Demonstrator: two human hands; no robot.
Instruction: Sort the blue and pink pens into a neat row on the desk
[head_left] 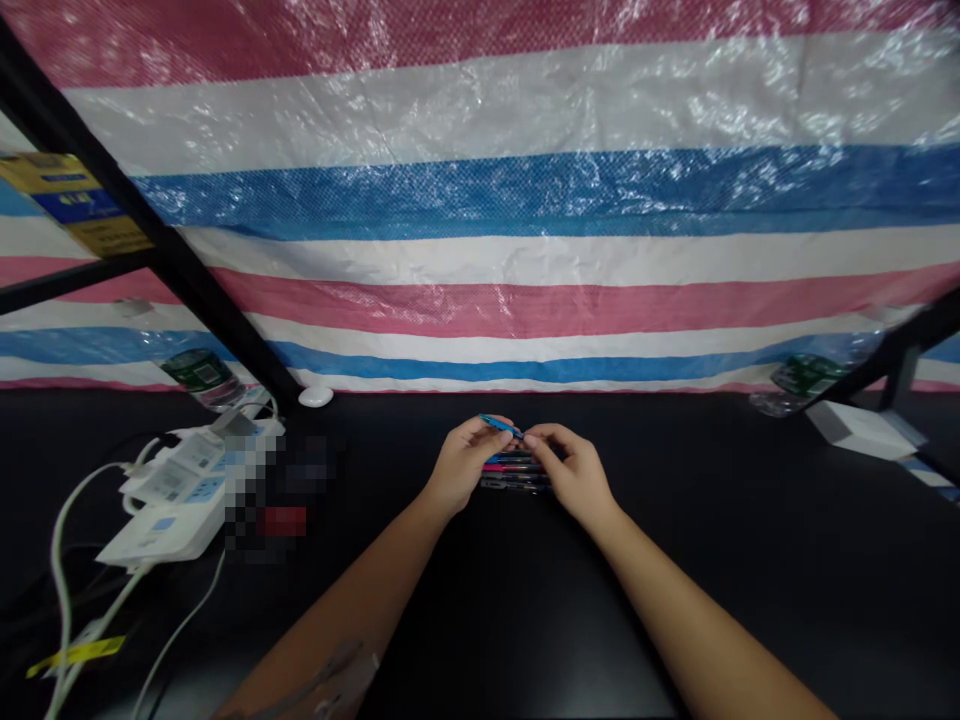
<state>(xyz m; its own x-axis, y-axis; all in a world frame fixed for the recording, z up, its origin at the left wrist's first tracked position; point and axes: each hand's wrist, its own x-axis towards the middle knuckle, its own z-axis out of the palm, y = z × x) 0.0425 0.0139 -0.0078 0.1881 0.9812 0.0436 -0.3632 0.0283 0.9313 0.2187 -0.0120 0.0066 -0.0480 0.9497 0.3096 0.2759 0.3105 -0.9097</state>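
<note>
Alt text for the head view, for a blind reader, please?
A left hand and right hand hold a slim blue pen over a row of coloured pens on a black table. White power strips lie left; a striped plastic tarpaulin hangs behind.

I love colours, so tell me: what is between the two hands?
In the head view, a blue pen bridges the left hand and right hand; more coloured pens lie beneath it.

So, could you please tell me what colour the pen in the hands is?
Blue; the pen shows best in the head view.
</note>
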